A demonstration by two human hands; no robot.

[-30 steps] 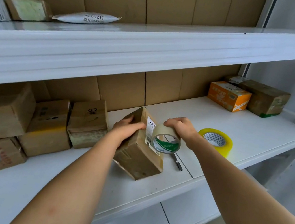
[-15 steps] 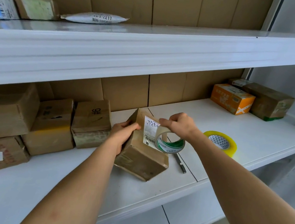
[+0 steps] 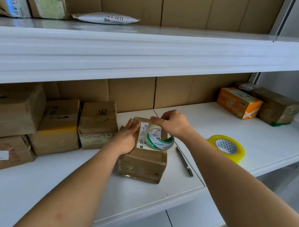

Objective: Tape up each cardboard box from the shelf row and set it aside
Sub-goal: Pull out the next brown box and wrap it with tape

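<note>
White shelf (image 3: 220,123), a "3011" tag on the far-left box (image 3: 3,152). Your flat left hand (image 3: 127,138) presses the scuffed brown box (image 3: 144,158) mid-shelf; your right hand (image 3: 172,124) pinches the green-and-white tape roll (image 3: 159,140) atop its label.

White middle shelf (image 3: 220,123) carries: brown box (image 3: 144,160) at centre, three brown cartons (image 3: 56,125) at left, labelled carton (image 3: 2,154) near left, utility knife (image 3: 185,161) and yellow tape roll (image 3: 226,147) right of centre, orange box (image 3: 238,102) and brown carton (image 3: 276,107) far right.
</note>
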